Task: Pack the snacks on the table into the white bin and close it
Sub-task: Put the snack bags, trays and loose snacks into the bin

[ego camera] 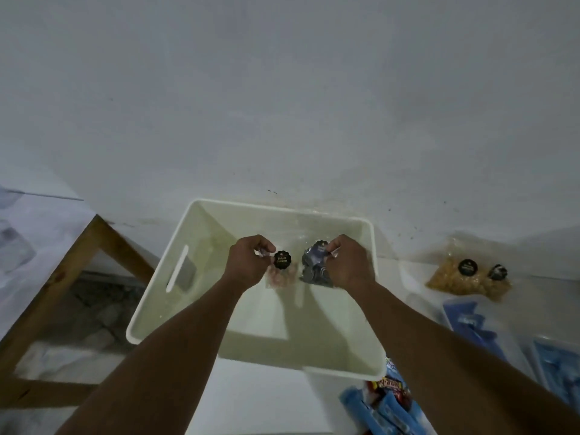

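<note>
Both my hands hang over the open white bin [175,243], which sits on the table [260,400]. My left hand [248,262] pinches a clear packet of pale snacks [281,271] with a black label; my right hand [346,262] grips a dark blue-grey packet [314,262]. Two bags of golden snacks [464,277] lie right of the bin, and blue packets [470,324] lie nearer me.

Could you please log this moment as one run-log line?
left hand: holds clear snack bag | right hand: holds dark snack bag | both over white bin | lid: not seen | snacks left on table
</note>
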### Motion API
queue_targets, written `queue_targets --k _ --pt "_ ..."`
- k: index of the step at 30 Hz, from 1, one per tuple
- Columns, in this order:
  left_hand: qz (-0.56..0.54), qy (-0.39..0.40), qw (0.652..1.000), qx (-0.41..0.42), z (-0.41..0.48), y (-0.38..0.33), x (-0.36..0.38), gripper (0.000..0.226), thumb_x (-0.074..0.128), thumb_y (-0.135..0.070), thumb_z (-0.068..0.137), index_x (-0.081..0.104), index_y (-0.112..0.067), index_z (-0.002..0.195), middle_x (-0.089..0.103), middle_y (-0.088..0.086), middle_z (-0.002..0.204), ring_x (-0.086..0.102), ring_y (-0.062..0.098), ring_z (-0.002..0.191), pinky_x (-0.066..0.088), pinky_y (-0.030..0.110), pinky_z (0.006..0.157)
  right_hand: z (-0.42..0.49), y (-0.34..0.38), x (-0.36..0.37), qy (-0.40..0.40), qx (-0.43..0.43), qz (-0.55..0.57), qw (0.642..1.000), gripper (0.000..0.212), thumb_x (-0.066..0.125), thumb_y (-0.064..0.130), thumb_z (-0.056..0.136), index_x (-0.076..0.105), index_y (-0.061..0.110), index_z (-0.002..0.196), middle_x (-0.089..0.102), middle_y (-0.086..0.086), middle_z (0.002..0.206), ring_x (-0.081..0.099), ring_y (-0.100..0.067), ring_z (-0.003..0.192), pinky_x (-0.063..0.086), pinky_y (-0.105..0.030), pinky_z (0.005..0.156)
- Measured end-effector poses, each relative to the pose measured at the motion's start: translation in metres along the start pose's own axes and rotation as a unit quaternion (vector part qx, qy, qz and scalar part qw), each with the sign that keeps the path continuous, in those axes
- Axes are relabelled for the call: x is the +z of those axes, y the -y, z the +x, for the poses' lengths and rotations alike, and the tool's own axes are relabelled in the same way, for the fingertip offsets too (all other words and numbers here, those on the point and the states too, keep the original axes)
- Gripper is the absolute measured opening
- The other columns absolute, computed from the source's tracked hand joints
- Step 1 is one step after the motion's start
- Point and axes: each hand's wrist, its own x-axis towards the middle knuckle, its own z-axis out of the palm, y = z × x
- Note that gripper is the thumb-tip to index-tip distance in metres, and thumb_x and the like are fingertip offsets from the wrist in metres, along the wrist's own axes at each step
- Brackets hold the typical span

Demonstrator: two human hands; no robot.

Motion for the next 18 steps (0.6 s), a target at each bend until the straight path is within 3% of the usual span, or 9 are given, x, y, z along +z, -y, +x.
queue_targets --k 5,8,10,14,16,18 --pt "-0.009 0.011 1.0 -0.01 0.024 0.019 0.02 0.03 0.071 0.003 0.076 0.069 -0.026 0.079 0.061 -0.013 0.077 0.061 0.014 0.067 0.041 0.009 0.06 0.015 -0.019 0.024 -0.001 0.041 -0.018 0.999 0.017 0.065 0.0 0.08 0.066 0.01 0.094 0.068 -0.013 0.104 0.065 -0.03 0.096 0.047 -0.026 0.077" --pt "-0.017 0.015 1.0 -0.006 0.031 0.019 0.022 0.027 0.075 -0.006 0.079 0.069 -0.027 0.095 0.066 -0.006 0.106 0.062 0.015 0.094 0.045 0.02 0.083 0.019 -0.022 0.027 0.002 0.054 -0.024 0.998 0.028 0.067 0.006 0.081 0.063 0.009 0.108 0.063 -0.014 0.113 0.062 -0.031 0.101 0.048 -0.027 0.082" --pt "0.007 0.013 1.0 0.003 0.029 0.016 0.02 0.03 0.076 -0.013 0.08 0.07 -0.026 0.107 0.061 -0.001 0.124 0.057 0.013 0.109 0.038 0.019 0.094 0.019 -0.017 0.026 0.002 0.05 -0.033 0.998 0.036 0.063 0.008 0.084 0.059 0.009 0.12 0.058 -0.014 0.121 0.06 -0.031 0.105 0.049 -0.03 0.085" --pt "0.052 0.043 0.998 -0.011 0.016 0.009 0.017 0.045 0.077 -0.018 0.081 0.066 -0.028 0.123 0.037 0.015 0.152 0.037 0.023 0.142 0.024 0.013 0.097 0.007 -0.006 0.017 -0.005 0.047 -0.03 0.998 0.039 0.059 0.016 0.088 0.055 0.013 0.127 0.052 -0.015 0.127 0.061 -0.033 0.101 0.048 -0.03 0.079" --pt "0.068 0.052 0.996 -0.016 0.006 0.001 0.013 0.048 0.077 -0.019 0.081 0.064 -0.028 0.127 0.035 0.017 0.154 0.039 0.023 0.14 0.024 0.01 0.092 -0.001 0.0 0.006 -0.012 0.027 -0.026 0.999 0.037 0.061 0.02 0.085 0.059 0.015 0.121 0.057 -0.012 0.12 0.064 -0.031 0.098 0.053 -0.034 0.083" --pt "0.073 0.054 0.996 0.002 -0.004 -0.011 0.011 0.046 0.077 -0.019 0.081 0.066 -0.026 0.125 0.048 0.013 0.143 0.048 0.022 0.129 0.028 0.013 0.092 -0.01 0.004 -0.008 -0.009 -0.002 0.007 1.0 0.029 0.062 0.016 0.085 0.062 0.015 0.114 0.057 -0.008 0.116 0.063 -0.024 0.097 0.051 -0.031 0.085"
